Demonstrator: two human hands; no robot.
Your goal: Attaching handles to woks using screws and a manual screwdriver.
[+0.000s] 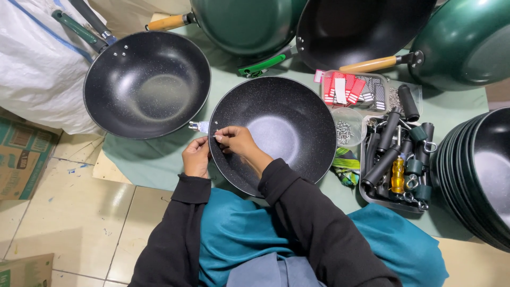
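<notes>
A black speckled pan (276, 133) lies mouth-up at the centre of the frame on a green cloth (154, 159), with its small metal bracket (199, 126) jutting from the rim toward the left, so its long axis runs left to right. The right hand (237, 141) reaches over the rim with fingertips pinched together at the rivet holes inside the left wall. The left hand (196, 157) is outside the rim, fingers closed just below the bracket; whether it grips anything I cannot tell.
</notes>
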